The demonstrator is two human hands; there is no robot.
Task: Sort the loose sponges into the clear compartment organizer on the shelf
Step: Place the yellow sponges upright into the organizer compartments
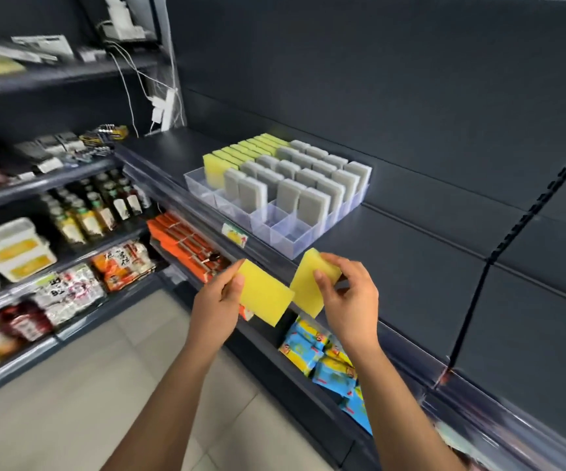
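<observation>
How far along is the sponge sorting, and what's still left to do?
Mostly done: the clear organizer already holds a row of yellow sponges and several rows of grey sponges, standing on edge. In hand: the left hand holds one yellow sponge, the right hand a second yellow sponge, both in front of the shelf. Left: placing those two; the front compartments are empty.

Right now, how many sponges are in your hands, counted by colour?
Yellow: 2, the left sponge pinched in the left hand and the right sponge in the right hand.
Grey: 0; the grey sponges seen here stand in the clear organizer.
Total held: 2.
</observation>
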